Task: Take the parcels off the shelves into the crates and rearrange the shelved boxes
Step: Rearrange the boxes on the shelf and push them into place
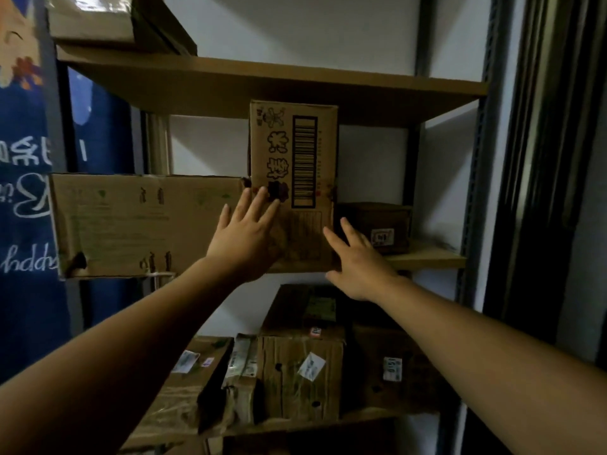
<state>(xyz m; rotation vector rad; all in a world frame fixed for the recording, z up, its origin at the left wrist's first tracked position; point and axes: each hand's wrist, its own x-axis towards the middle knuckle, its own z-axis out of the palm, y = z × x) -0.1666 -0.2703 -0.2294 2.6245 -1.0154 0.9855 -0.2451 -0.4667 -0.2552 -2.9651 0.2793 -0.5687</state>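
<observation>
Nearest, below both wrists, labelled parcels (300, 372) are seen packed on the lower shelf (377, 413), incl. a carton w/ a white sticker. Above them the L hand (246, 234) is laid flat on the front of the tall box (295, 152), fingers straight and spread, nothing gripped. The R hand (359, 262) is held open too, fingers apart, at the box's lower R edge. Contact there can't be confirmed, as that edge is in shadow.

The step in hand is judged to be shifting or squaring this upright box on the middle shelf (427, 257). It would be done best w/ the R hand brought round the side panel and the L hand placed low on the front, so force is applied near the btm. The box is tall and narrow, so a high push could tip it backwards. The wide box (147, 224), met just L of the L fingertips, should be watched so it isn't dragged along.

As to looks: brown corrugated card, stood on end, printed w/ a long barcode and black characters turned sideways, plus a faint ruled panel beside the L fingers. Its top is seen close under the upper shelf board (262, 80).

Farther back, beyond the R fingertips, a small dark box (377, 224) w/ a label is set on the same shelf. Whether it touches the tall box can't be told.
</observation>
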